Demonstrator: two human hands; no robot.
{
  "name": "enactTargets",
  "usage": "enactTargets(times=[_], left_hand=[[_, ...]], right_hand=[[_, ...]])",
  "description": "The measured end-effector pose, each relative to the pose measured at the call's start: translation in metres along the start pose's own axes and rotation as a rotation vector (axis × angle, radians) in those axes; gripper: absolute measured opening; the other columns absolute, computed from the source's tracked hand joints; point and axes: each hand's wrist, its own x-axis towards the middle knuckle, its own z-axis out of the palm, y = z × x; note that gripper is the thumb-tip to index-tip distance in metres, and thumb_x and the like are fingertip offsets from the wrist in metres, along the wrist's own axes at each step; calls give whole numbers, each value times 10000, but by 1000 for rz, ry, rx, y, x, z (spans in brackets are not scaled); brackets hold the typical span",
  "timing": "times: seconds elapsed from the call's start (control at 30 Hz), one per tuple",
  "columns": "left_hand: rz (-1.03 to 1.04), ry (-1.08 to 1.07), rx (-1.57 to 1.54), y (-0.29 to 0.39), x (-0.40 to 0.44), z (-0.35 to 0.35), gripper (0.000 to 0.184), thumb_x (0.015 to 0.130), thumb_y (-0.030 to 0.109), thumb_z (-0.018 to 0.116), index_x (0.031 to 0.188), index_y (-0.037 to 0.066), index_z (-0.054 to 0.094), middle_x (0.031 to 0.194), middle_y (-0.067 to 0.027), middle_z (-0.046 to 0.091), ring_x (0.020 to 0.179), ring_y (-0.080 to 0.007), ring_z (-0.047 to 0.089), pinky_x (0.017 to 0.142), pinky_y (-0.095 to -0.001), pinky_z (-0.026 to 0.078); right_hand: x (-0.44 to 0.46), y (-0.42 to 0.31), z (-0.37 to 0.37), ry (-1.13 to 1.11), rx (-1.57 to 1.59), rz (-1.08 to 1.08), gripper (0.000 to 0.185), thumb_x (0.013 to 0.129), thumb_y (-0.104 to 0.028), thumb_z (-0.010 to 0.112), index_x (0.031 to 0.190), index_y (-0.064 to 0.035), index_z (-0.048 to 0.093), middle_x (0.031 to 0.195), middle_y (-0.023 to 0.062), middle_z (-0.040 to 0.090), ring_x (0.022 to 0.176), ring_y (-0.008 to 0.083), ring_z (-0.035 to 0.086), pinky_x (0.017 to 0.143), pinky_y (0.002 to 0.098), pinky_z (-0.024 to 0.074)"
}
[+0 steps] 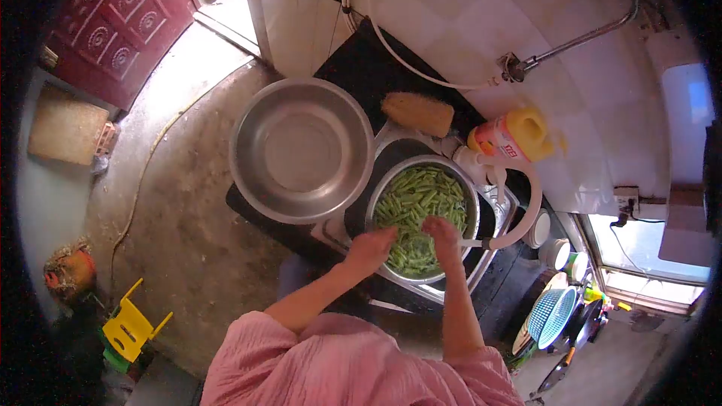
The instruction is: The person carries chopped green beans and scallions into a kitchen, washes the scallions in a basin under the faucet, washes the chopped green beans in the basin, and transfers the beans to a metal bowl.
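Observation:
Cut green beans (421,192) lie in water in a metal basin (475,218) set in the sink. My left hand (371,249) is at the basin's near left rim, its fingers curled closed; what they hold, if anything, is hidden. Over the right part of the beans is my right hand (444,239), also with bent, closed fingers, and I cannot make out anything in them. The white faucet hose (535,203) curves down so that its end comes close to my right wrist.
A wide steel bowl (252,154) stands left of the sink. Behind are a loofah-like tan sponge (418,113) and a yellow detergent jug (519,135). A blue strainer (551,317) and pans are at right; a yellow chair (129,331) stands on the floor.

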Motion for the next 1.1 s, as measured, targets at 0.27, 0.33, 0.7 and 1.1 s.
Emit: enactTargets(times=[0.27,0.33,0.7,1.1], left_hand=[[-255,437,-171,-65,30,43,484,794,165,599,1233,41,439,1232,-216,455,1095,-381,457,954,-434,359],[-416,320,-233,-59,38,26,506,792,199,615,1237,37,437,1219,-207,475,1095,-365,466,948,-422,361],[-490,427,-76,-29,61,30,342,869,330,493,968,3,513,928,-227,557,888,-404,517,780,-462,387],[-512,466,-176,-16,32,55,316,884,295,493,951,-13,523,900,-248,564,858,-401,544,737,-453,414]], right_hand=[[-26,83,-15,670,-116,-187,280,840,-157,559,1089,-29,545,952,59,569,838,193,540,782,305,442],[-24,146,-21,860,529,-164,327,825,-136,584,1132,-46,518,968,46,539,878,175,518,798,296,429],[14,193,-46,1024,1119,331,250,820,-136,576,1005,33,580,845,90,601,699,203,571,612,348,447],[17,224,-86,520,1146,180,362,818,-326,542,1012,-22,575,940,126,605,844,251,582,800,377,476]])
